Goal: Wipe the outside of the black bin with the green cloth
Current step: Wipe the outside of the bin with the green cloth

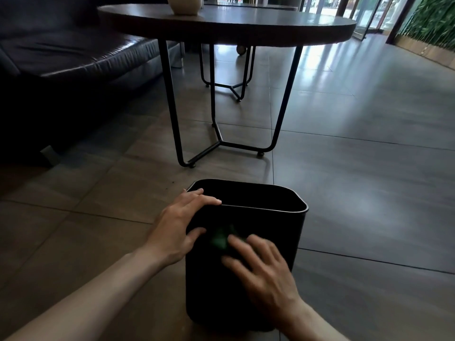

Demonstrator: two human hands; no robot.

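Observation:
The black bin (268,200) stands upright on the tiled floor just in front of me, its opening empty and dark. My left hand (179,225) grips the bin's near left rim, fingers over the top edge and thumb on the near wall. My right hand (261,269) is blurred and lies flat on the bin's near outer wall, pressing the green cloth (220,238) against it. Only a small crumpled patch of the cloth shows past the fingertips; the remainder is hidden under the hand.
A round dark table (229,23) on thin black metal legs (172,104) stands right behind the bin, with a pale pot (183,3) on top. A black leather sofa (64,52) fills the left side. Glossy tiled floor (369,143) stretches to the right towards glass doors.

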